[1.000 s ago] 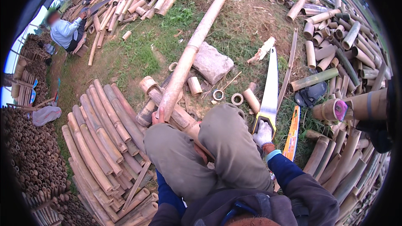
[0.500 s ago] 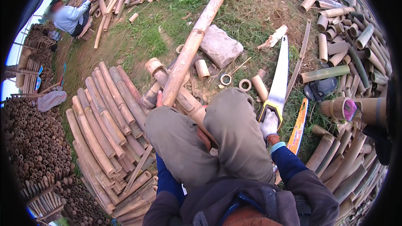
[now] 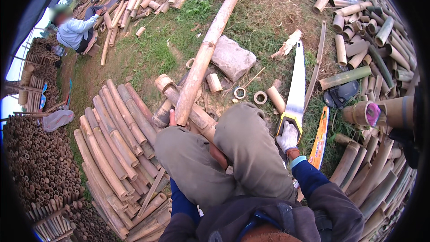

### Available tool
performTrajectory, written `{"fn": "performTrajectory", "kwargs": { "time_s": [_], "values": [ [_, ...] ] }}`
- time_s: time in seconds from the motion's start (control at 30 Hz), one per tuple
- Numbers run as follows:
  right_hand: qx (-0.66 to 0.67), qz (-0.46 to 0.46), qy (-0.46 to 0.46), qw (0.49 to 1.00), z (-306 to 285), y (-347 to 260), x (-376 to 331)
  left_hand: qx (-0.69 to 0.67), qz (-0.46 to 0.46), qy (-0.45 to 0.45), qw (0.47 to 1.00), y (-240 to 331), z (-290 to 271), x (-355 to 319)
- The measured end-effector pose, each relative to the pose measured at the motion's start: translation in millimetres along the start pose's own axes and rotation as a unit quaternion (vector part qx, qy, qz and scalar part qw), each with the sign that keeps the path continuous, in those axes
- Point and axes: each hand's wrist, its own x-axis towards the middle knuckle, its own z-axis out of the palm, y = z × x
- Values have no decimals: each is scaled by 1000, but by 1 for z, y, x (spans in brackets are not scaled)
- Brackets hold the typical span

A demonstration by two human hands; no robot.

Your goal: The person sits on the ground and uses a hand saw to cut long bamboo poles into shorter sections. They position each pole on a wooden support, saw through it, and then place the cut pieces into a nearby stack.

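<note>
I see my right hand (image 3: 288,136), gloved white, with its fingers wrapped tight round the yellow-black grip of a hand saw (image 3: 295,87); the blade runs away from the fingers toward twelve o'clock over the grass. My left hand (image 3: 172,117) is mostly hidden behind my knee; only one finger shows, touching the long bamboo pole (image 3: 206,54), which stretches off toward one o'clock.

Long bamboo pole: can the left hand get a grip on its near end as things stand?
Probably yes. The left hand already sits against the near end of the long bamboo pole, beside the raised left knee. Only a fingertip shows, so the grip itself cannot be judged. The right hand holds the handsaw, clear of it.
</note>
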Motion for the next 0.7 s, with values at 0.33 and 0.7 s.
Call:
{"fn": "performTrajectory", "kwargs": {
  "time_s": [0.33, 0.7],
  "values": [
    [6, 10, -12, 1000, -4, 1, 0, -55, 55, -24, 997, -17, -10, 16],
    [6, 15, -18, 1000, 13, 7, 1, -87, 82, 55, 991, -9, -1, -1]
  ]
}}
